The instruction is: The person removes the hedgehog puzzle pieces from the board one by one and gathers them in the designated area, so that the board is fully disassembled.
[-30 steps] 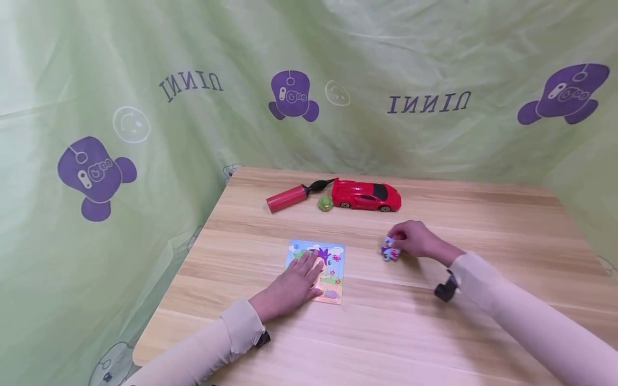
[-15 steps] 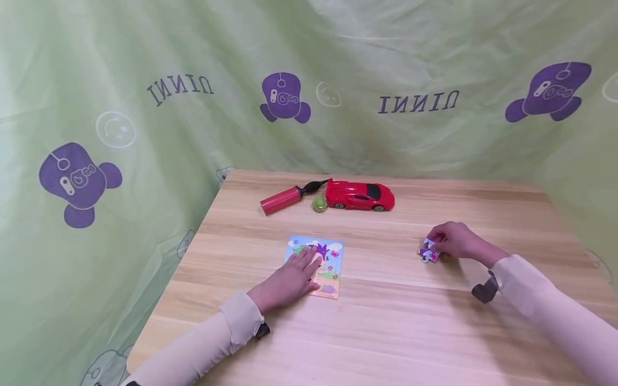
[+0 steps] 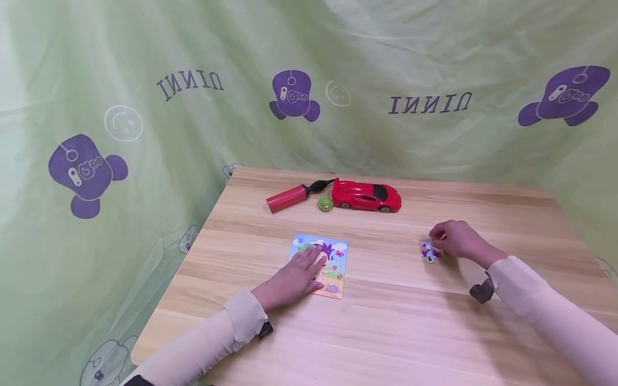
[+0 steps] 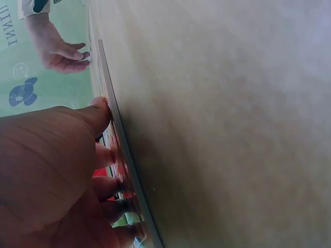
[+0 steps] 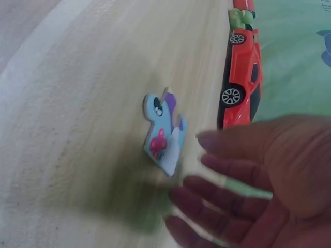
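In the head view my left hand [image 3: 292, 281] lies with extended fingers over a square picture puzzle [image 3: 335, 265] with a purple-haired cartoon figure. The left wrist view has the fingertips resting on that puzzle near its thin edge [image 4: 124, 135]. To the right, my right hand [image 3: 460, 239] hovers beside a loose jigsaw piece [image 3: 428, 253]. Seen from the right wrist, the blue piece [image 5: 161, 135], printed with an eye and a pink flower, lies on the tabletop. Thumb and fingers of the right hand [image 5: 248, 188] are parted beside it, gripping nothing.
A red toy car [image 3: 367, 196], a small green toy [image 3: 325, 203] and a red hand pump [image 3: 288, 199] with a black nozzle stand along the back of the wooden table [image 3: 386, 332]. A green printed curtain [image 3: 357, 139] hangs behind.
My right hand has carried the jigsaw piece rightward, away from the puzzle, and let go of it on the table. The left hand has stayed on the puzzle.
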Available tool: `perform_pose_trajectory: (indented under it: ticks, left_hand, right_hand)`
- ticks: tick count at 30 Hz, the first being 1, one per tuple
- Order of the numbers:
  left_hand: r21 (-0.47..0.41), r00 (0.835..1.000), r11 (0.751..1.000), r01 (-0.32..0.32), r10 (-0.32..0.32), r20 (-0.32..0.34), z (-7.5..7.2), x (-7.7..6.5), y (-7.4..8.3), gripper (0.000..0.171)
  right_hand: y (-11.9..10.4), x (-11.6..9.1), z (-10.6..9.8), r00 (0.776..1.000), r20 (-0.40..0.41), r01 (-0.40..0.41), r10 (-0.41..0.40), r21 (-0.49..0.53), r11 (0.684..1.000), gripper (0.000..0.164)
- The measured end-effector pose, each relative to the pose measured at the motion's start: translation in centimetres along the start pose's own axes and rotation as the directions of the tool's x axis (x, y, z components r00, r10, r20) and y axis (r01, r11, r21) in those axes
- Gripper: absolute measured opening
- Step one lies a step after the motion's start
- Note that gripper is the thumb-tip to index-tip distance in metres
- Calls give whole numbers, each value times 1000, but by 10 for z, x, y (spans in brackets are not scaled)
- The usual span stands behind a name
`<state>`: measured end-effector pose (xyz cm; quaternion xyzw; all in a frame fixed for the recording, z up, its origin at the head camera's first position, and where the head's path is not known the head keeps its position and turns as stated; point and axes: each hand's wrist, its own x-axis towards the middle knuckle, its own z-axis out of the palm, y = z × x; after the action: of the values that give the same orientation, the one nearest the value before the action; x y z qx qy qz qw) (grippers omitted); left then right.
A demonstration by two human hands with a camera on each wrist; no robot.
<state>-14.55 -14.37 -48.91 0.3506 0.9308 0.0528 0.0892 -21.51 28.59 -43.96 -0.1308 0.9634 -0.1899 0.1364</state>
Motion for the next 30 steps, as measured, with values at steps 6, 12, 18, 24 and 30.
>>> perform_pose_trajectory:
  ticks: [6,12,18,24,30]
  left_hand:
    - [17,1000,1000,8,-8,0,-1,1,-2,66]
    - [3,1000,1000,7,-7,21,-2,3,-2,61]
    - [-29,1000,999,-17,18,26,-4,4,-2,65]
    - [-10,1000,1000,-21,21,15,-5,2,-4,67]
    - [26,1000,1000,9,-8,-14,-5,-1,-1,65]
  right_hand:
    - [-23,6,-1,999,-44,6,-6,17,1000,29]
    - [-83,31,18,987,-64,149,-145,53,987,20]
    - [-151,59,36,959,-14,285,-284,59,957,21]
    - [-189,80,61,926,44,374,-375,45,926,23]
    - [-200,88,87,913,54,406,-404,-42,913,17]
